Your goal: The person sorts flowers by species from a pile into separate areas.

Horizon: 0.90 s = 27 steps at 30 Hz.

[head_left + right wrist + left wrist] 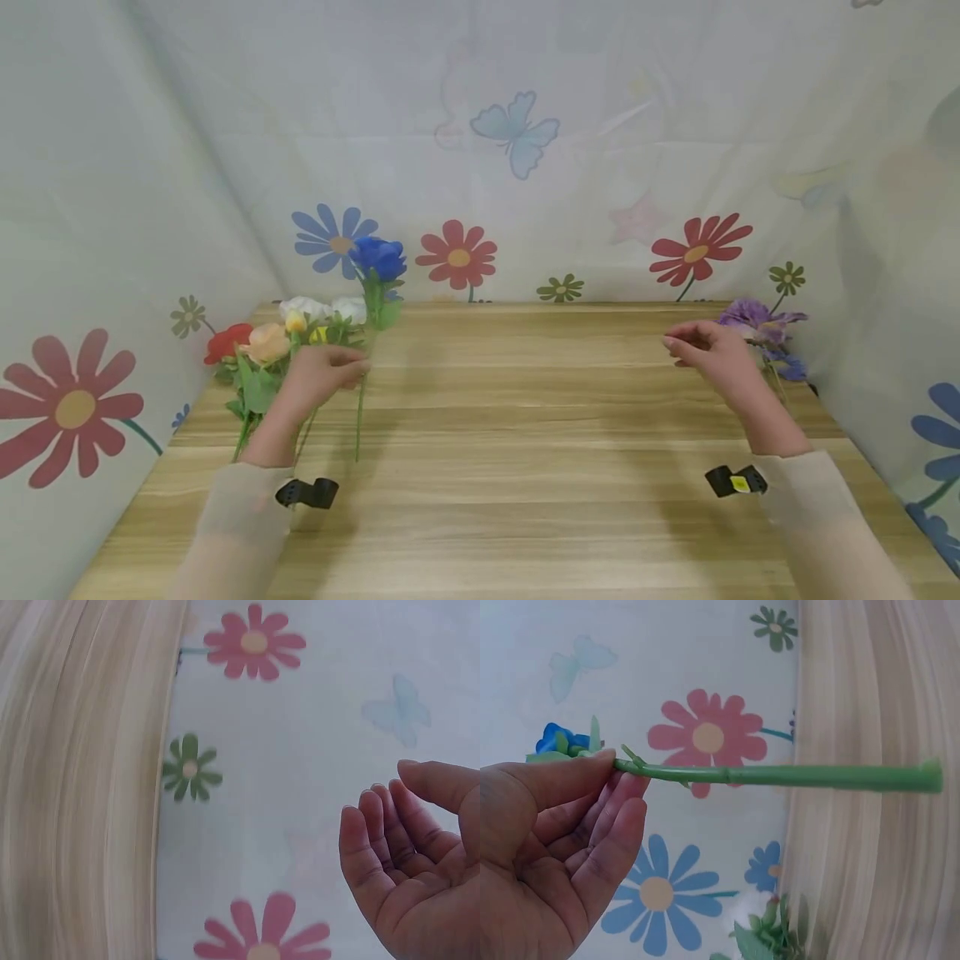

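The left hand [318,375] pinches the blue flower [378,257] by its stem between thumb and fingertips, probably so the bloom stands upright above the table's [525,400] back-left corner, beside a bunch of flowers [285,333]. The stem is plain, stiff and green; the right hand [708,354] hovers empty, fingers loosely curled, near purple flowers [757,321].
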Each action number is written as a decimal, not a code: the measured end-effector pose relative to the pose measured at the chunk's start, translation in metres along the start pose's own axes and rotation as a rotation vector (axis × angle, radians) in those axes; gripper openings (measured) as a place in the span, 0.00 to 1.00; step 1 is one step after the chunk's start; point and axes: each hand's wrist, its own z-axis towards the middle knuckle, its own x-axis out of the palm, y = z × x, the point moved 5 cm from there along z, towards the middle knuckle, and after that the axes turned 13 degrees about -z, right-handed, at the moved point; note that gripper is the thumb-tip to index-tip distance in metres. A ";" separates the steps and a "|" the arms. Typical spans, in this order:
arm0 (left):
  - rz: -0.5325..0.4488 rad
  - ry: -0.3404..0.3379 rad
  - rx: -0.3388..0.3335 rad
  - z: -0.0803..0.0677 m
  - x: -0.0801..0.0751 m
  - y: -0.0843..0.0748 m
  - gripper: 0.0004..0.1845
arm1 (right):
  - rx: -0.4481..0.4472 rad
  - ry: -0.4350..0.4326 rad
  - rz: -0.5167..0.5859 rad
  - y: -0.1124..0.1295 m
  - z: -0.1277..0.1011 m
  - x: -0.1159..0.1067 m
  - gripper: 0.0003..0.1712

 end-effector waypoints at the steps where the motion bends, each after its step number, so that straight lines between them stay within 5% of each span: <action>1: -0.016 -0.001 -0.002 0.001 0.003 -0.002 0.21 | -0.008 0.012 0.016 0.006 0.000 0.006 0.24; 13: -0.204 0.019 0.001 0.013 0.043 -0.025 0.21 | -0.070 0.150 0.232 0.062 0.010 0.085 0.17; 27: -0.357 0.060 -0.017 0.026 0.094 -0.040 0.21 | -0.123 0.258 0.410 0.112 0.008 0.149 0.16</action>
